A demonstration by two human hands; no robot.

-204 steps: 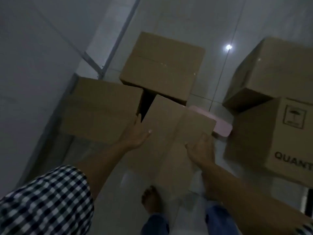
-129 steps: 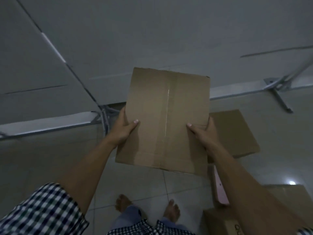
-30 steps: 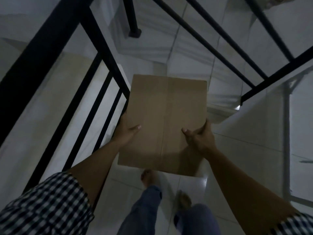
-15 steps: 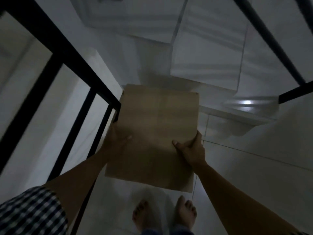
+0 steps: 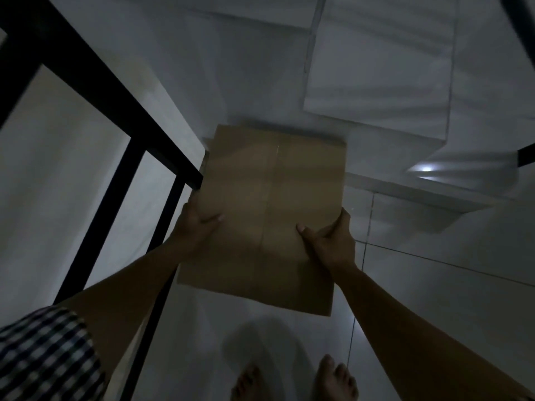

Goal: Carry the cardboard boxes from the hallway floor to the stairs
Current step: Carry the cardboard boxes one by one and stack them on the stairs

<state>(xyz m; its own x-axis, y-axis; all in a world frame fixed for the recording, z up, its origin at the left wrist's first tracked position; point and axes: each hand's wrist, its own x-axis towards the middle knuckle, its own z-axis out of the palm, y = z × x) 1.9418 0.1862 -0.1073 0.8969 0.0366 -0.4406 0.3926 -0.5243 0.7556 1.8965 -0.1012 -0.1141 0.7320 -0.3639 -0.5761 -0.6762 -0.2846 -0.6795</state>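
The person is holding one box (image 5: 269, 215) out in front at arm's length, both hands clamped on its sides. The left hand (image 5: 194, 227) is gripping the left edge, thumb lying across the top face; the right hand (image 5: 330, 241) is gripping the right edge, thumb likewise on top, fingers curled under and out of sight. Compared with a second ago, the box is sitting lower and further out from the body, and the view is tipping more steeply down: the steps (image 5: 376, 91) are now filling the space beyond the hands, and both bare feet (image 5: 292, 383) are planted side by side below the box rather than mid-stride. The railing (image 5: 115, 94) is running just left of the left hand, its corner nearly touching the box's left edge. Reading: walking appears finished and the lowering is beginning; the box is hanging above the floor at the stair foot, not yet resting on anything. Likely next, it needs setting down on a step ahead of the hands. Lighting is dim, so whether the far edge is touching a step cannot be told.
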